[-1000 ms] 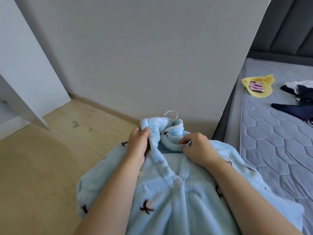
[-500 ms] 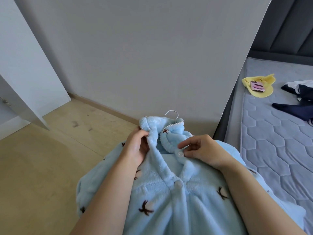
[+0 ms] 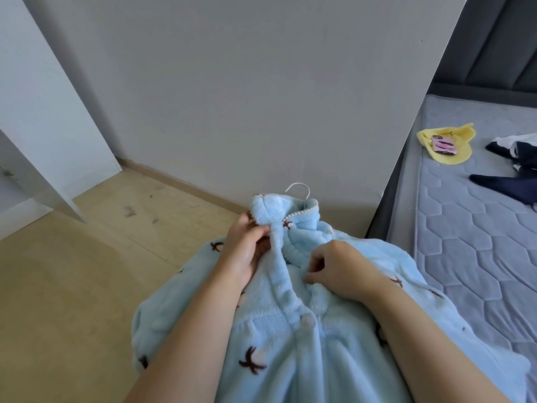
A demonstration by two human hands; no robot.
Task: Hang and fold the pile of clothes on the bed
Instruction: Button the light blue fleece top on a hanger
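At collar of blue fleece top (image 3: 290, 344) | left grip (image 3: 244, 251) pinches placket edge | right grip (image 3: 343, 271) pinches opposite front

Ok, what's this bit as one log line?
left hand: grips fleece top | right hand: pinches its front | hanger: hook out at neck

Ahead, blocked by plain grey wall panel (image 3: 232, 97). Left, open above light wooden floor (image 3: 72, 286) up to white cupboard panel (image 3: 58, 112). Right, open over grey quilted mattress (image 3: 465, 271), bar yellow cloth (image 3: 460, 138) and navy clothes (image 3: 505, 186). Foreground filled by fluffy light-blue garment (image 3: 290, 359).
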